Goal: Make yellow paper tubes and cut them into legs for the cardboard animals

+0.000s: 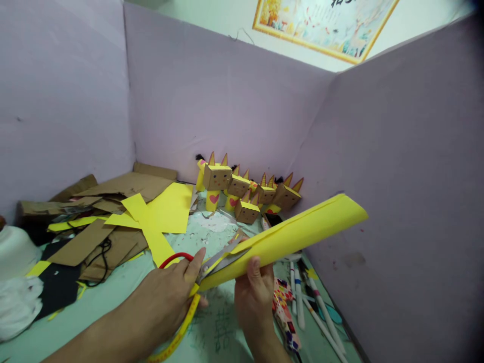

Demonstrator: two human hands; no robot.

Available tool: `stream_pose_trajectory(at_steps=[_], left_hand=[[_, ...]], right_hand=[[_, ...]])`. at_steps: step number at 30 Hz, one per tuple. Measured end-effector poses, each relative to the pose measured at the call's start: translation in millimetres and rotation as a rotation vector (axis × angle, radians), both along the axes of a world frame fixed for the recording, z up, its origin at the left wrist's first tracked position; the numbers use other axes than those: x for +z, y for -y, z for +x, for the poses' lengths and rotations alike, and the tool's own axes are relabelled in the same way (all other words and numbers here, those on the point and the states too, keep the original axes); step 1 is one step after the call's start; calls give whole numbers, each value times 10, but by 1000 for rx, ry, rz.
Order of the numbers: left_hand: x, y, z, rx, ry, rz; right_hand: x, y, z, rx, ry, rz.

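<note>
My left hand [170,297] is closed around red-handled scissors [212,262], whose blades bite into the near end of a folded yellow paper sheet [291,234]. My right hand [255,297] grips that sheet from below, thumb on top, holding it up at a slant toward the right wall. A thin yellow strip [177,335] hangs down from the cut past my left hand.
Several small cardboard box figures [242,194] with yellow horns stand at the back corner. Yellow paper sheets [166,209] and brown cardboard pieces [102,222] lie at the left. Marker pens [313,307] lie at the right by the purple wall. White cloth [17,282] sits far left.
</note>
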State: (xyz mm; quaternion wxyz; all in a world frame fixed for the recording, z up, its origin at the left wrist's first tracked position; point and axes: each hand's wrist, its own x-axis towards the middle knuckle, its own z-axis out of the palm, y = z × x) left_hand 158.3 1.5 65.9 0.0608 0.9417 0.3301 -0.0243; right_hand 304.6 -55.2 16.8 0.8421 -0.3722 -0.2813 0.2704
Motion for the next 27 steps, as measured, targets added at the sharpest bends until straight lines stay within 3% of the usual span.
stream_pose_trajectory(at_steps=[10, 20, 23, 27], left_hand=[[-31, -52, 25, -20, 11, 64], [-367, -144, -22, -41, 102, 153], [-323, -146, -22, -29, 73, 118], [-154, -115, 8, -25, 49, 42]], right_hand=[[3, 15, -27, 34, 17, -41], [-24, 4, -33, 73, -66, -44], [-52, 4, -29, 61, -31, -62], [-141, -6, -57, 79, 26, -52]])
